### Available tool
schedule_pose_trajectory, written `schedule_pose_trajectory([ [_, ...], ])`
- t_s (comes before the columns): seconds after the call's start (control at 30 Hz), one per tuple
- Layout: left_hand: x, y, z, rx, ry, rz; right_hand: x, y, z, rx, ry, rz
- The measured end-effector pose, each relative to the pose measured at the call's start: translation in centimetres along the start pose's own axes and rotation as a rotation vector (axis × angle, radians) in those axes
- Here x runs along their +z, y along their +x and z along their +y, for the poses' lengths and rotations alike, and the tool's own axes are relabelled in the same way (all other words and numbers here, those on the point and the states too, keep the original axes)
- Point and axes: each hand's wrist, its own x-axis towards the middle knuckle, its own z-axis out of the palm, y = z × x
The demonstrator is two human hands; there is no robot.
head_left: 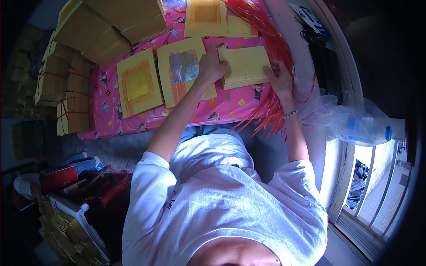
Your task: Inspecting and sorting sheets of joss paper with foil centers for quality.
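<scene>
Yellow paper stack (244,65), lightly specked top, layered edges, sits nr the worktop (100,126)'s right edge; L hand (214,66) & R hand (280,80) hold opp. sides. Pink cover (228,111) has cartoon figs + printed letters.

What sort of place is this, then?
Probably a small home or cottage workshop handling paper, though I can't be sure: a stack of yellow paper on a pink cartoon-print cover, loose red strips and tied bundles suggest it.
</scene>
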Motion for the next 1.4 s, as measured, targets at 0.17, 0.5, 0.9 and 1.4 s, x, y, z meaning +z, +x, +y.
schedule_pose_trajectory([
  [0.17, 0.5, -0.9, -0.3, 0.120, 0.071, 0.199, 0.3, 1.0, 2.7, 0.069, 0.149, -0.089],
  [0.5, 0.0, -0.7, -1.4, 0.269, 0.062, 0.244, -0.4, 1.8, 0.6, 0.158, 0.243, -0.116],
  [0.9, -8.9, -10.5, -4.9, 0.233, -0.077, 0.186, -3.1, -0.9, -11.8, -0.291, 0.149, 0.093],
  [1.4, -9.9, -14.0, -8.6, 0.353, 0.321, 0.103, 10.0, -6.3, -15.1, -0.812, -0.442, -0.592],
])
